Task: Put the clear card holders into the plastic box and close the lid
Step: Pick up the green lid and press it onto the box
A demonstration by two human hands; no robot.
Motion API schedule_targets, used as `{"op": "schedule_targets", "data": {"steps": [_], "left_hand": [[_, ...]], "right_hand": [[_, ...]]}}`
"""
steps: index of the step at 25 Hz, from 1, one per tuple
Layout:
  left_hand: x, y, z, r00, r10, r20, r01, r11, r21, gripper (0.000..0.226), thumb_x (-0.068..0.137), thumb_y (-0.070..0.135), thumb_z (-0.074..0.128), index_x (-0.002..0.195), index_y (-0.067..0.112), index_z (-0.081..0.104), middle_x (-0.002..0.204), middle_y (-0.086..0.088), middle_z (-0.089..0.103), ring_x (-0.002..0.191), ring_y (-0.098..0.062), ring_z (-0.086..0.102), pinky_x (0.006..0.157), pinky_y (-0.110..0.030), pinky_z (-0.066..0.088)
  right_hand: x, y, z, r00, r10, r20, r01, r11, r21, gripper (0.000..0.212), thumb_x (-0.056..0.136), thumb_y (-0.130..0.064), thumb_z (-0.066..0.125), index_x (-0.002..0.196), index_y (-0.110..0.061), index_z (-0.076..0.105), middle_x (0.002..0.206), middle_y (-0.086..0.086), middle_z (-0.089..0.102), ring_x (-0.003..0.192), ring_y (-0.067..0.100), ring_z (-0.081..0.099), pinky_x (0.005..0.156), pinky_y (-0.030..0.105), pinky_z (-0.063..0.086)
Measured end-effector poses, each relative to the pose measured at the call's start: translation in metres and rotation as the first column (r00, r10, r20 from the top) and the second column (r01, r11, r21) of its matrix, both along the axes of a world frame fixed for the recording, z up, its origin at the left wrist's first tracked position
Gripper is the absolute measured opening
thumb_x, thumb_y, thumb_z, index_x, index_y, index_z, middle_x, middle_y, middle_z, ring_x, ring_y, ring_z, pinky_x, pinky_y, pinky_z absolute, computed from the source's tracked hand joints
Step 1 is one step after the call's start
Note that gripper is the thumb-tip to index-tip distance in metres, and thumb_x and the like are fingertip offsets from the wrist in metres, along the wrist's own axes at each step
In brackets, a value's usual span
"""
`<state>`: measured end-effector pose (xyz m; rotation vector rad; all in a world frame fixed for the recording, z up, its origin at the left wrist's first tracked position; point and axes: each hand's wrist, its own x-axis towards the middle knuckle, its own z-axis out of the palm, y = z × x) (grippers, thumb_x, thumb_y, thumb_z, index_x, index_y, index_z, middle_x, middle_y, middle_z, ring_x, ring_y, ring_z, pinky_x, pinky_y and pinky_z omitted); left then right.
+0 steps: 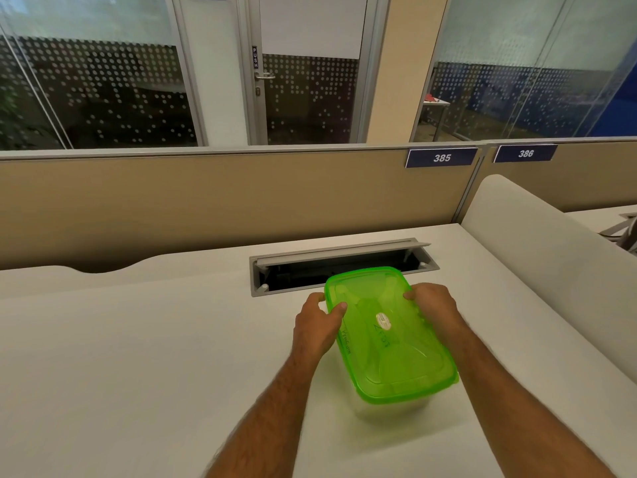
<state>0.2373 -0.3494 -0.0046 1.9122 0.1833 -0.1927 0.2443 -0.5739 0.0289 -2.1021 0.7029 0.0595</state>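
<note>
Box [393, 405] sat on the desk [138, 339], near the cable tray [344, 267], green lid [386, 332] on top. Left hand [319, 327] and right hand [432, 307] each gripped the lid's far end, thumbs on top. Looked light, thin, flexy plastic, likely slick; best held at the rims. Contents mostly hidden; card holders couldn't be made out. Lid seating unclear.

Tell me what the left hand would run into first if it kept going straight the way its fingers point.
The left hand points away and slightly right, already gripping the green lid. Pushed further, it would probably reach the open cable tray in the desk, though depth is hard to judge.
</note>
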Motion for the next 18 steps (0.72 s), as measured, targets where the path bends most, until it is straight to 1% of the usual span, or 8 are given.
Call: {"op": "schedule_targets", "data": {"steps": [1,3,5,6,10,12,15,18], "left_hand": [[0.001,0.001,0.001,1.000,-0.004,-0.005,0.004,1.000,-0.006,0.050,0.086,0.045,0.068,0.127,0.022,0.051,0.113,-0.007,0.064,0.088,-0.024,0.068,0.083,-0.047,0.059],[0.000,0.003,0.002,1.000,-0.015,-0.023,0.015,1.000,-0.023,0.046,0.086,0.043,0.070,0.121,0.022,0.051,0.103,-0.005,0.064,0.075,-0.018,0.067,0.068,-0.035,0.060],[0.002,0.006,0.004,0.998,-0.032,-0.050,0.029,0.997,-0.069,0.043,0.085,0.040,0.073,0.115,0.019,0.051,0.091,-0.006,0.067,0.059,-0.012,0.062,0.044,-0.021,0.049],[0.004,0.009,0.006,0.997,-0.041,-0.066,0.035,0.995,-0.094,0.042,0.083,0.037,0.075,0.112,0.017,0.052,0.085,-0.007,0.068,0.054,-0.011,0.059,0.040,-0.020,0.044],[0.020,0.018,0.017,0.976,-0.083,-0.202,0.041,0.978,-0.205,0.043,0.077,0.023,0.082,0.102,0.012,0.050,0.092,-0.011,0.067,0.070,-0.020,0.060,0.055,-0.029,0.050],[0.027,0.020,0.019,0.954,-0.147,-0.263,0.070,0.956,-0.283,0.041,0.077,0.016,0.081,0.099,0.014,0.046,0.093,-0.010,0.066,0.074,-0.021,0.061,0.057,-0.030,0.053],[0.032,0.021,0.018,0.929,-0.209,-0.305,0.098,0.935,-0.341,0.040,0.078,0.012,0.079,0.099,0.015,0.045,0.091,-0.008,0.067,0.072,-0.021,0.061,0.051,-0.025,0.054],[0.035,0.021,0.017,0.918,-0.227,-0.325,0.103,0.928,-0.357,0.039,0.079,0.010,0.079,0.101,0.014,0.047,0.091,-0.009,0.068,0.070,-0.021,0.061,0.050,-0.025,0.054]], "right_hand": [[0.005,0.005,0.000,1.000,0.021,-0.003,-0.021,0.993,-0.113,0.037,0.095,-0.036,0.055,0.114,-0.007,0.069,0.118,0.017,0.066,0.105,0.034,0.061,0.092,0.039,0.047],[0.015,0.009,-0.005,0.999,0.032,0.036,-0.026,0.987,-0.158,0.053,0.096,-0.052,0.046,0.107,-0.006,0.070,0.119,0.019,0.065,0.107,0.037,0.058,0.092,0.039,0.045],[0.027,0.008,-0.005,0.998,-0.033,0.057,0.037,0.997,-0.062,0.059,0.092,-0.057,0.051,0.111,-0.004,0.068,0.121,0.020,0.064,0.110,0.037,0.059,0.097,0.041,0.046],[0.034,0.007,-0.005,0.995,-0.070,0.069,0.070,0.997,0.014,0.060,0.090,-0.056,0.056,0.116,-0.003,0.065,0.123,0.020,0.064,0.111,0.037,0.059,0.099,0.044,0.047],[0.050,0.004,-0.003,0.993,-0.106,0.052,0.093,0.973,0.210,0.063,0.085,-0.045,0.069,0.125,0.002,0.059,0.124,0.022,0.063,0.110,0.038,0.060,0.100,0.052,0.047],[0.054,0.002,-0.007,0.993,-0.110,0.030,0.099,0.961,0.257,0.064,0.085,-0.042,0.071,0.130,0.001,0.056,0.128,0.023,0.060,0.114,0.039,0.059,0.102,0.054,0.045],[0.061,-0.001,-0.013,0.990,-0.136,0.035,0.123,0.958,0.258,0.061,0.085,-0.038,0.073,0.129,0.001,0.057,0.129,0.022,0.060,0.114,0.039,0.059,0.102,0.054,0.045],[0.067,-0.001,-0.016,0.986,-0.168,0.016,0.163,0.969,0.188,0.059,0.084,-0.037,0.073,0.127,0.000,0.058,0.125,0.019,0.062,0.107,0.035,0.059,0.097,0.048,0.048]]}}
